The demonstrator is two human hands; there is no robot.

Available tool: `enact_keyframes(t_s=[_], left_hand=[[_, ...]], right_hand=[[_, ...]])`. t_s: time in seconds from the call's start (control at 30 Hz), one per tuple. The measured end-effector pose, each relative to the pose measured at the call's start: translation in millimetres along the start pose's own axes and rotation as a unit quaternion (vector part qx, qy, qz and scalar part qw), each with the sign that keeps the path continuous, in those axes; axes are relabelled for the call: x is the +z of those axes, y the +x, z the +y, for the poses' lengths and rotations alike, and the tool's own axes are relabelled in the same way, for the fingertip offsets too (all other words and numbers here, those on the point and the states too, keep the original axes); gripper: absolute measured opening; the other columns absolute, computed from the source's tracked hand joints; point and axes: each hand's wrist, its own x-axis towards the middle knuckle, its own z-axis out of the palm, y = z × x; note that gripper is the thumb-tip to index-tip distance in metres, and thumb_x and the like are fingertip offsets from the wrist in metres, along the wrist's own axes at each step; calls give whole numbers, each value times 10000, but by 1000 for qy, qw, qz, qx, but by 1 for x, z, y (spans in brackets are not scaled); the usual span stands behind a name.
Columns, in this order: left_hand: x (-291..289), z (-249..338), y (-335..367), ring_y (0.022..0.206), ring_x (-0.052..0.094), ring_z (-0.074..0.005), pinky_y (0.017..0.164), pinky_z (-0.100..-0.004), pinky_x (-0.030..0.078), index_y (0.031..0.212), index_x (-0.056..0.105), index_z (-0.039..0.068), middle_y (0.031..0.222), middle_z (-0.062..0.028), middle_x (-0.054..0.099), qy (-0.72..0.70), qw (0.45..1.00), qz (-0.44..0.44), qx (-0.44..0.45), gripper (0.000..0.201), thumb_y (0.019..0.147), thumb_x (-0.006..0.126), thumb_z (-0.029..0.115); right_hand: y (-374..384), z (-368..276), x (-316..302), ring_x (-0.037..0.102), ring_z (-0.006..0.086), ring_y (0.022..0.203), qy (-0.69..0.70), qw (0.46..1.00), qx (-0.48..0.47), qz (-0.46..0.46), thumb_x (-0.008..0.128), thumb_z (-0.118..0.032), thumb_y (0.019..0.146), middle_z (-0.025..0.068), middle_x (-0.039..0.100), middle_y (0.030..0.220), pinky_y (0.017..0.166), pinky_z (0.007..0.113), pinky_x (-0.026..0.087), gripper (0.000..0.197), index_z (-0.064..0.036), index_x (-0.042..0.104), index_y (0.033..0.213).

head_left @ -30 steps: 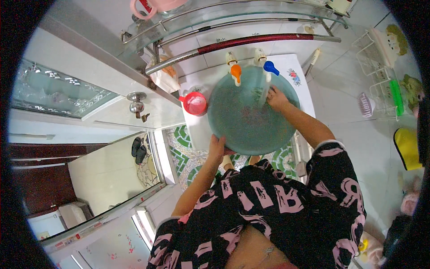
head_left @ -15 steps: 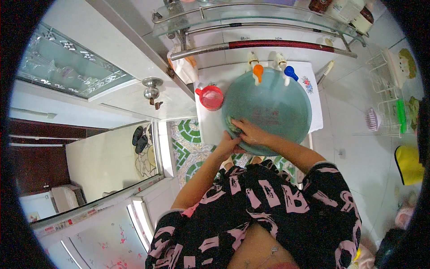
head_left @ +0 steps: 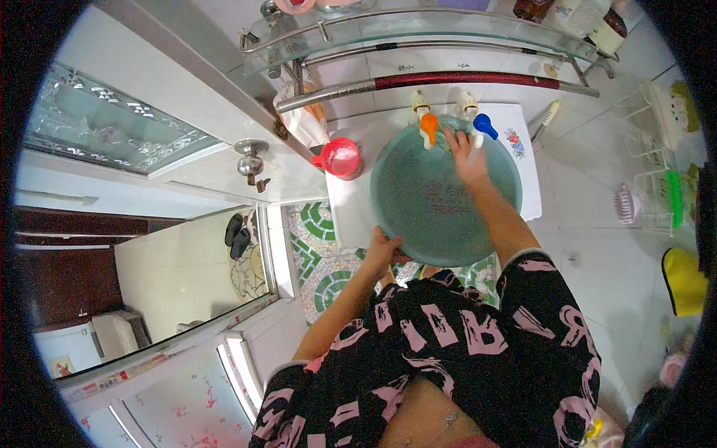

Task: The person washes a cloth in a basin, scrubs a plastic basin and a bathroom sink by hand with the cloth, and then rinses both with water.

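Note:
A large blue-green plastic basin (head_left: 448, 216) rests over the white sink counter, and its front side overhangs toward my body. My left hand (head_left: 385, 250) is closed round the basin's near left rim. At the far inner wall, just below the taps, my right hand (head_left: 467, 153) presses down with its fingers curved. A small pale green thing seems to be under those fingers, but they mostly hide it. Close by stand the tap with the orange handle (head_left: 428, 127) and the tap with the blue handle (head_left: 484, 128).
A red cup (head_left: 342, 158) stands on the white counter (head_left: 347, 216) left of the basin. A glass shelf with a metal and red rail (head_left: 463, 77) crosses above the taps. A door with a round knob (head_left: 251, 158) is at the left, and a wire rack (head_left: 650, 194) hangs at the right.
My right hand has moved from the near left rim, beside my left hand, across to the far inner wall below the taps. My left hand stays on the rim.

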Motion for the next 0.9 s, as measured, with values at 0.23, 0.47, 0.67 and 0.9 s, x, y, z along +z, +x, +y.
enact_keyframes(t_s=[0.23, 0.47, 0.67, 0.9], left_hand=[[13, 17, 1, 764, 582, -338, 561, -399, 555, 1099, 200, 60, 1068, -199, 421, 22, 998, -4, -64, 383, 797, 431, 10], [7, 15, -5, 716, 592, -342, 536, -397, 555, 1132, 159, 75, 1045, -205, 431, -19, 999, -16, -44, 441, 786, 422, 0], [8, 18, -8, 726, 595, -341, 576, -423, 547, 1187, 127, 156, 1097, -192, 430, -32, 997, -55, -50, 536, 776, 428, -9], [-14, 6, 8, 772, 590, -325, 629, -422, 535, 1191, 129, 161, 1034, -176, 475, -14, 986, -146, -79, 662, 640, 377, -108]], right_hand=[[-83, 41, 115, 440, 295, 1017, 60, 992, 90, 66, 499, -96, 732, 130, 460, 1067, 852, 465, 354, 413, -105, 438, 1141], [-52, -65, 31, 335, 322, 1159, 64, 971, 179, -143, 469, -181, 768, 167, 376, 1222, 898, 510, 303, 402, -106, 417, 1160], [5, -106, 30, 339, 335, 1150, 225, 883, 307, -274, 440, -259, 808, 151, 366, 1248, 897, 492, 309, 413, -94, 396, 1183], [-5, -158, 15, 404, 381, 1090, 533, 709, 405, -222, 448, -304, 809, 203, 428, 1195, 892, 433, 345, 550, -53, 292, 1273]])
